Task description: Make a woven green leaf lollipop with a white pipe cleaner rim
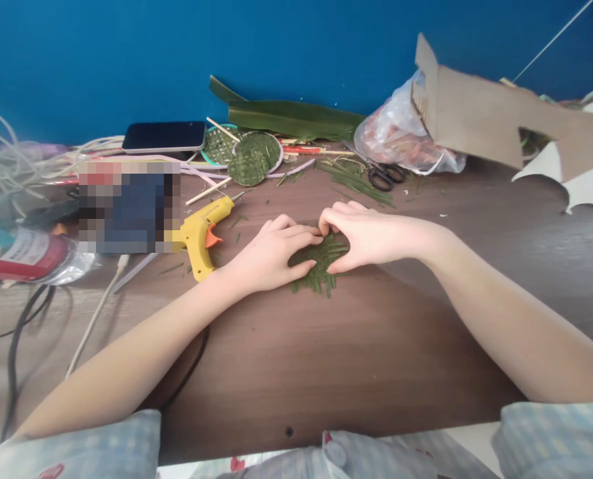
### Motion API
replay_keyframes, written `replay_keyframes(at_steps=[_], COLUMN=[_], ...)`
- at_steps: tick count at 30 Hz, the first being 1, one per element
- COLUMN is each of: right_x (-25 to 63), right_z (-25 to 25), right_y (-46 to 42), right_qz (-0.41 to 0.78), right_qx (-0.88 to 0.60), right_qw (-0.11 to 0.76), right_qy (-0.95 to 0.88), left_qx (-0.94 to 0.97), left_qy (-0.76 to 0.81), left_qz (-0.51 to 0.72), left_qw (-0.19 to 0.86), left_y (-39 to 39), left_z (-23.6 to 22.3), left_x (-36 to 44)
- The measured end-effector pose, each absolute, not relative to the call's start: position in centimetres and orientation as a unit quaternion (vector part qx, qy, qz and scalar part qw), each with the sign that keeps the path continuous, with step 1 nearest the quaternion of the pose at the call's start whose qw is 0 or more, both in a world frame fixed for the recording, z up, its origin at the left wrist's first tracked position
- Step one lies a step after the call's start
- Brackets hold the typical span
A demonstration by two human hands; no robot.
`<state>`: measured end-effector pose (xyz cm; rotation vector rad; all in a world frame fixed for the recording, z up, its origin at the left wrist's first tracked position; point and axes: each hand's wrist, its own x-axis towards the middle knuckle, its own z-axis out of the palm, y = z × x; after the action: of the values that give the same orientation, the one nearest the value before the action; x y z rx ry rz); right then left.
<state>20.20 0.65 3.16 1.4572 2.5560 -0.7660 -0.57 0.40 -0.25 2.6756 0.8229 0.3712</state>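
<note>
Each half-curled hand (273, 254) (365, 234) touches woven green strips (325, 258).

The green mat (327, 254), woven from narrow leaf strips, lies roughly flat on the brown table (356, 352), partly covered, its loose strip ends jutting unevenly along the near edge.

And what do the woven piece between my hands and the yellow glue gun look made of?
Woven piece: probably leaf strips, green and fairly matte, with flat ends sticking out. Glue gun: likely plastic, from its evenly yellow, smooth moulded-looking body.
</note>
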Motion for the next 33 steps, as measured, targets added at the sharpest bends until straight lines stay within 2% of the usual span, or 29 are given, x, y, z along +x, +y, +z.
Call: replay_keyframes(at_steps=[33], right_x=[20.57], right_z=[2.89], right_y=[0.54], right_qz=[-0.247], right_qx=[0.468], right_qw=[0.047], right_qy=[0.847], left_qx=[0.939], left_qy=[0.276], left_qz=[0.104], left_qw=[0.180], left_y=[0.46], left_z=[0.33], left_x=[-0.74])
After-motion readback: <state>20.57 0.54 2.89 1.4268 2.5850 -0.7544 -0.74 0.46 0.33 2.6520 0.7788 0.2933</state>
